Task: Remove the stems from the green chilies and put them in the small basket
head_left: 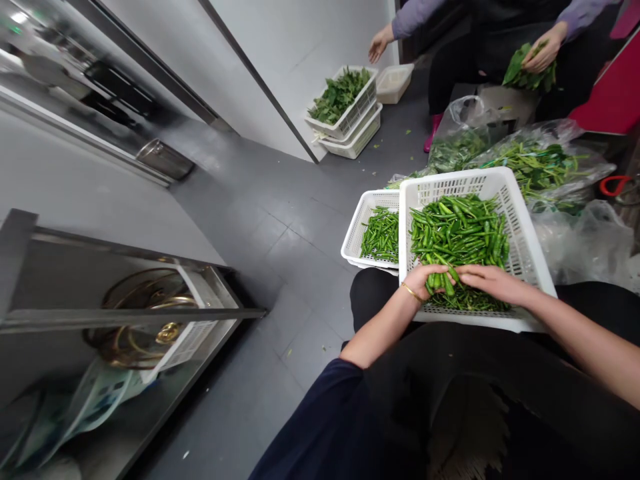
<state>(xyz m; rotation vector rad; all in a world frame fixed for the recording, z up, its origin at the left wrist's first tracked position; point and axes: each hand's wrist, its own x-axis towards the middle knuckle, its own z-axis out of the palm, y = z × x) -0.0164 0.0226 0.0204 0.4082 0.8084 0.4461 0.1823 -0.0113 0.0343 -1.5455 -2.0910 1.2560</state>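
Well, at the far left a metal rack (135, 315) stands on the floor (280, 267), with a metal bin (165, 160) beyond it. Next come stacked white baskets (356, 125) of leafy greens (340, 97), near the wall. Closer in, a smaller white basket (353, 233) of green peppers sits just beside the larger white basket (531, 240), which rests on the person's lap. The left hand (424, 280), a bracelet (411, 291) at its wrist, reaches in from the lower left; its fingers curl around a small bunch of peppers (441, 283), above the pepper pile (457, 230) in the larger basket. From the right, the right hand (493, 281) lies nearly flat, back up, its fingers stretched toward the left hand and meeting the bunch; whether they pinch a pepper I cannot tell. Farther right, clear plastic bags (583, 240) lie beside the basket, and another person's hand (545, 52) holds leaves (530, 70).
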